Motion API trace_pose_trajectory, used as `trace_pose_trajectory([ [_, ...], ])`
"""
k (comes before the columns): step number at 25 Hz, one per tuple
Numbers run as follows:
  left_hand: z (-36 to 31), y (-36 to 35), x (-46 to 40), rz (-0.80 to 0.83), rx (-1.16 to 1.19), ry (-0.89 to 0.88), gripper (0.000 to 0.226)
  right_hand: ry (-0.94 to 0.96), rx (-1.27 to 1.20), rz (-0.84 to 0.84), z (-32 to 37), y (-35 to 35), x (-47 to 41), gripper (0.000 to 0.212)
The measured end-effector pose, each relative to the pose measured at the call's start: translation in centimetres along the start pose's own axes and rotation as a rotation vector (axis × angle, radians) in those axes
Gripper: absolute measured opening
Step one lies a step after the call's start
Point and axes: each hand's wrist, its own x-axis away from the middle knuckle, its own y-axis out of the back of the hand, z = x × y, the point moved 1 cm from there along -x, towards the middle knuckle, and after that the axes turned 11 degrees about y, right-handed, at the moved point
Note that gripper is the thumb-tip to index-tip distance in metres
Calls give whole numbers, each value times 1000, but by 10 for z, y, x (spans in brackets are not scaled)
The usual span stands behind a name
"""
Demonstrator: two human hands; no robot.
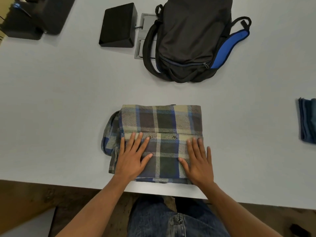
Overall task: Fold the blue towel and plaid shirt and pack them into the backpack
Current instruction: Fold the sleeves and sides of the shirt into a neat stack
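The plaid shirt (164, 122) lies folded into a rectangle near the table's front edge, with part of it bulging out at its left side. My left hand (132, 156) rests flat on the shirt's near left part, fingers spread. My right hand (199, 161) lies flat on its near right part, fingers spread too. The black and blue backpack (189, 40) lies further back on the table, its front zipper shut. The blue towel (307, 120) sits folded at the right edge of the view, partly cut off.
A black box (118, 26) stands left of the backpack, beside a grey metal hatch (144, 24) set in the white table (59, 108). Dark equipment (34, 16) sits at the far left corner. The table's front edge runs just below my hands.
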Motion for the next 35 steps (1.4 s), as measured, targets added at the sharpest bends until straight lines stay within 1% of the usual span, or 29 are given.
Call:
trace_pose_trajectory([
  [5,8,-4,-2,63,-22,-11,69,16,-59,37,-4,-4,-3,80],
  [8,9,-5,-2,87,-25,-16,70,-12,-176,-5,-3,-1,-1,79],
  [9,10,-4,-2,92,-24,-13,69,-79,-270,-42,-1,3,0,79],
  [10,8,-2,-1,95,-17,-5,68,-187,-402,-90,1,9,-2,79],
  [12,-1,6,-1,98,29,15,65,-473,-683,-203,2,20,-12,81],
  [14,-20,15,3,93,81,17,64,-674,-824,-235,4,31,-25,85],
  [16,-45,19,1,128,124,-16,65,-745,-856,-185,1,40,-35,85],
  [18,-63,16,-3,190,129,-23,66,-768,-914,-140,-4,48,-42,71],
  [20,-69,10,-6,248,99,-2,67,-765,-1070,-126,-9,56,-44,52],
  [22,-69,8,-7,286,81,9,67,-735,-1192,-115,-10,67,-44,41],
  [25,-70,19,-11,342,134,16,66,-644,-1122,-130,-2,80,-45,42],
  [26,-73,28,-12,372,213,36,65,-615,-1077,-151,3,84,-46,43],
  [27,-76,40,-14,404,345,80,65,-582,-1031,-176,11,89,-46,43],
  [29,-86,70,-19,456,697,203,66,-500,-913,-226,28,97,-47,46],
  [31,-95,98,-25,472,996,269,70,-401,-769,-273,48,107,-47,50],
  [33,-99,117,-30,510,1190,281,81,-292,-648,-277,71,120,-50,49],
  [35,-95,128,-37,582,1314,271,85,-209,-574,-243,93,129,-54,47],
])
